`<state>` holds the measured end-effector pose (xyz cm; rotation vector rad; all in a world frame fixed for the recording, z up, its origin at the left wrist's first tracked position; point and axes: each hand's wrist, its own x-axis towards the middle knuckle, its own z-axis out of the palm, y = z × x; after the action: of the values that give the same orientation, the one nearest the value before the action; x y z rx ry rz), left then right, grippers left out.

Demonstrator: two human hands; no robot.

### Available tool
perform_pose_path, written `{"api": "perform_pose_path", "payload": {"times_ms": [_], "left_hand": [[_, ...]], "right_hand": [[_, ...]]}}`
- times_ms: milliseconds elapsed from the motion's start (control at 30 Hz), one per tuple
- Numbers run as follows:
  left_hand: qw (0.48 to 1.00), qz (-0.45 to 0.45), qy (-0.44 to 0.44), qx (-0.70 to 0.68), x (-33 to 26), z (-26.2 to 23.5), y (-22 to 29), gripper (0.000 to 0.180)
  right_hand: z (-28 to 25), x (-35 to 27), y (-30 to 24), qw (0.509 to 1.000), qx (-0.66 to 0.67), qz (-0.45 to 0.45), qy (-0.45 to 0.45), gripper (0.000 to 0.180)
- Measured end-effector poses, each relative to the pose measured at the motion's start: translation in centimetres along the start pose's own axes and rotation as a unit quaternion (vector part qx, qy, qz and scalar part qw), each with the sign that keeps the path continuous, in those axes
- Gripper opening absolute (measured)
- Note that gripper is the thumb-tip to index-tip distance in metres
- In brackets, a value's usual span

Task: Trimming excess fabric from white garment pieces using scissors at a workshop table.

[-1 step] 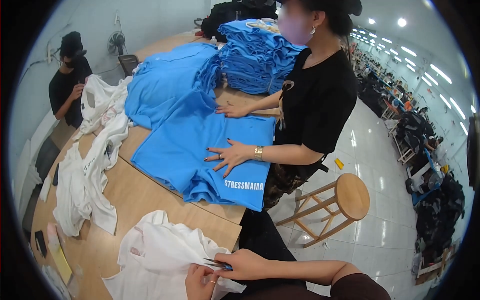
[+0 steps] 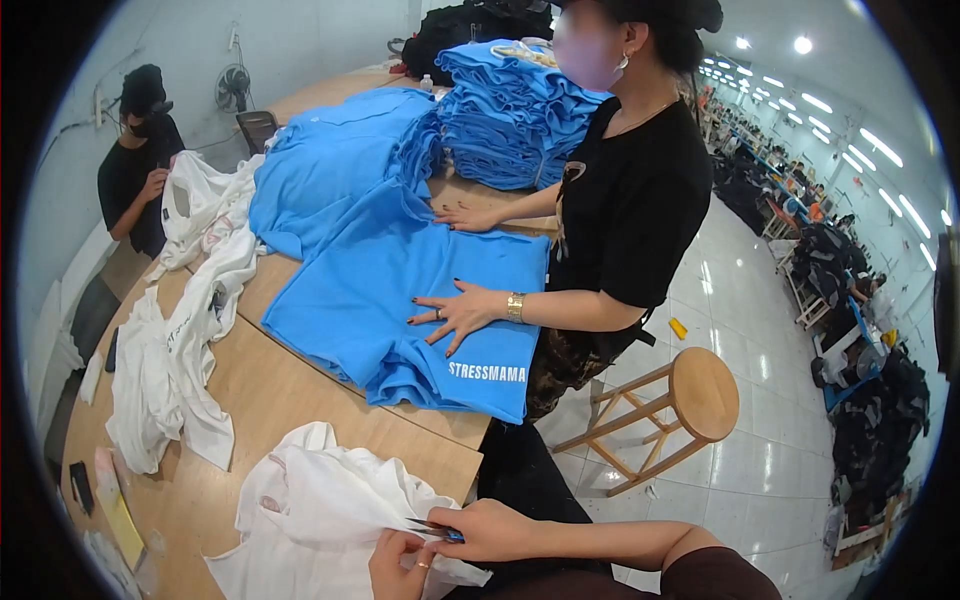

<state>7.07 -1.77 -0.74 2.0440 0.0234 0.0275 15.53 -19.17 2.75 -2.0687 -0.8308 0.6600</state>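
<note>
A white garment (image 2: 315, 515) lies crumpled at the near edge of the wooden table, partly hanging over the edge by my lap. My left hand (image 2: 402, 566), a ring on one finger, pinches a fold of its cloth. Small dark thread snips (image 2: 438, 529) with a bluish grip sit in my right hand (image 2: 492, 531), whose fingers are closed around them. The pointed blades reach left over the pinched fold, just above my left fingertips. Whether they touch the cloth or a thread is too small to tell.
Across the table (image 2: 265, 385), a masked co-worker presses both hands on blue shorts (image 2: 400, 280). Behind are blue garment stacks (image 2: 515, 120). White garments (image 2: 165, 370) lie left, near another person (image 2: 145, 165). A wooden stool (image 2: 705, 393) stands on the tiled floor at right.
</note>
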Motion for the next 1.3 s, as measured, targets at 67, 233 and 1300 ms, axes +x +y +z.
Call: {"api": "perform_pose_path", "payload": {"times_ms": [67,233,1300], "left_hand": [[0.997,-0.049,0.017,-0.055,0.0,-0.3,1.6,0.017],[0.99,-0.107,0.021,-0.09,-0.1,-0.7,1.9,0.015],[0.928,-0.196,-0.078,-0.307,-1.0,-1.4,-1.5,0.014]], "right_hand": [[-0.2,0.1,0.2,1.0,-0.009,-0.003,-0.001,0.031],[0.0,0.5,-0.1,1.0,-0.018,-0.011,-0.013,0.032],[0.6,0.7,-0.1,0.997,0.009,-0.075,-0.017,0.029]]}}
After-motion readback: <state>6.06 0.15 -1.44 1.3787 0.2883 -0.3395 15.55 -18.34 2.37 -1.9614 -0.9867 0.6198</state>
